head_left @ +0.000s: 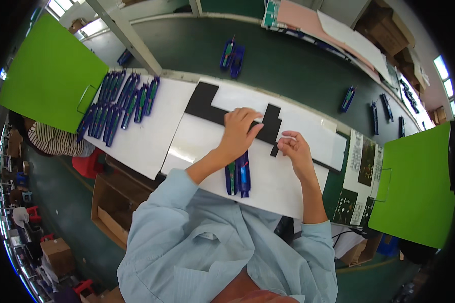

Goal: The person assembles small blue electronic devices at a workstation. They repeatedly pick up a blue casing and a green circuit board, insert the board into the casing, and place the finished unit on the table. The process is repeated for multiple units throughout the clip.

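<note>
My left hand [239, 132] lies over a black sheet [203, 103] of stepped outline on the white worktop, its fingers stretched out and its thumb apart. To its right a black cross-shaped part [272, 119] of the same material shows. My right hand [297, 153] is raised beside a small black strip [274, 150], its fingers curled toward the thumb; whether something tiny is between the fingertips is too small to tell. Below my left hand, near the table's front edge, lie a blue casing with a green circuit board [231, 178] and another blue casing [244, 175].
Several blue casings with boards [117, 103] stand in rows at the left of the white table [151, 146]. Beyond it runs a dark green belt [187, 43] carrying casings [231, 58]. Green panels [48, 76] flank both sides. An open carton [108, 212] sits at lower left.
</note>
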A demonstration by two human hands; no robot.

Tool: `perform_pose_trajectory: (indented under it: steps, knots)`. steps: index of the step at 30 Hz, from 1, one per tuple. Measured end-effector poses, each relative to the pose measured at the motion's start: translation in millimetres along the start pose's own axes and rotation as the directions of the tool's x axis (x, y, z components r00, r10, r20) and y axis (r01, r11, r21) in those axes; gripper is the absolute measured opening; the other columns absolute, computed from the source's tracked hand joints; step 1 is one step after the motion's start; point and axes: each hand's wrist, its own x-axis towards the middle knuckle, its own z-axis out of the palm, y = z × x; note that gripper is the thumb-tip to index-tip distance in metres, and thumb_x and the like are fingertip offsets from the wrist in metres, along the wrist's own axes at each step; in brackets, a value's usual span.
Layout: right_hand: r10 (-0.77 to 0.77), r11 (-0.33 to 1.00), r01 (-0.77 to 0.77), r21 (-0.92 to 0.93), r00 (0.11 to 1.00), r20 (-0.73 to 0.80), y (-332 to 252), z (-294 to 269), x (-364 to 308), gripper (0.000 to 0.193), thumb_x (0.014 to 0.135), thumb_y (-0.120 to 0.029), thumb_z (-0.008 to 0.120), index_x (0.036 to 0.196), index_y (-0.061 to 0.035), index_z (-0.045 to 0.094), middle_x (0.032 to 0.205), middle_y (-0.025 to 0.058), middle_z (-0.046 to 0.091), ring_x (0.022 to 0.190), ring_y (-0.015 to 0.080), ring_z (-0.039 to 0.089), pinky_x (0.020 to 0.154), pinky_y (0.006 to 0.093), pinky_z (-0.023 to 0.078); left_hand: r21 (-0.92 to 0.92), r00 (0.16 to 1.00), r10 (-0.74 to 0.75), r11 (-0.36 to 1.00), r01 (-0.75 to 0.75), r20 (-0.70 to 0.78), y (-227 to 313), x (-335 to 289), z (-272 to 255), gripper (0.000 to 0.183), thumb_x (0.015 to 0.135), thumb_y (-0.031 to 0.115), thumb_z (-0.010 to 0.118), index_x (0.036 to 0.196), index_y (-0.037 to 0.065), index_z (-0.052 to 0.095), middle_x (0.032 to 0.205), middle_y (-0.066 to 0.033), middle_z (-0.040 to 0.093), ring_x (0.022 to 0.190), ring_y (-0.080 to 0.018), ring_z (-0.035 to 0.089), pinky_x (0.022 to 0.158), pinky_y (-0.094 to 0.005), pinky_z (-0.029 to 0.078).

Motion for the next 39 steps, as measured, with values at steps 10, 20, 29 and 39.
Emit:
perform_pose_trajectory:
  steps: [10,20,29,39]
  knots:
    - [0.135,0.990,-0.123,-0.063,0.955,0.264,31,65,-38,0.036,0.100,0.000,0.071,0.132,0.0013,0.055,0.108,0.0050,0.067,0.100,0.0105,0.063,0.091,0.0259,0.053,0.141,0.975,0.051,0.986,-0.083,0.217,52,-190,-38,0.041,0.085,0.023,0.084,0.125,0.016,0.075,0.127,0.0030,0.069,0.117,-0.0188,0.057,0.109,-0.0442,0.034]
    - [0.142,0.983,-0.111,-0.146,0.963,0.228,35,83,-38,0.034,0.099,-0.001,0.072,0.130,0.0007,0.058,0.108,0.0050,0.068,0.099,0.0102,0.064,0.090,0.0254,0.052,0.118,0.976,0.022,0.992,-0.049,0.216,48,-193,-31,0.038,0.087,0.021,0.083,0.124,0.016,0.076,0.127,0.0026,0.068,0.119,-0.0195,0.055,0.109,-0.0451,0.034]
    - [-0.056,0.936,0.097,-0.339,0.990,0.130,45,94,-47,0.039,0.095,0.002,0.075,0.130,0.0001,0.057,0.104,0.0071,0.069,0.091,0.0132,0.064,0.083,0.0281,0.054,0.097,0.978,0.043,0.993,-0.064,0.205,51,-189,-31,0.036,0.086,0.019,0.082,0.122,0.014,0.076,0.125,0.0020,0.068,0.119,-0.0182,0.058,0.110,-0.0456,0.033]
    - [0.051,0.941,-0.001,-0.338,0.989,0.139,34,85,-41,0.059,0.093,0.002,0.077,0.146,-0.0032,0.051,0.104,0.0056,0.071,0.088,0.0110,0.064,0.078,0.0261,0.052,0.033,0.954,0.030,0.999,-0.042,0.298,45,-189,-39,0.034,0.089,0.016,0.081,0.123,0.015,0.076,0.122,0.0005,0.071,0.124,-0.0184,0.062,0.117,-0.0498,0.029]
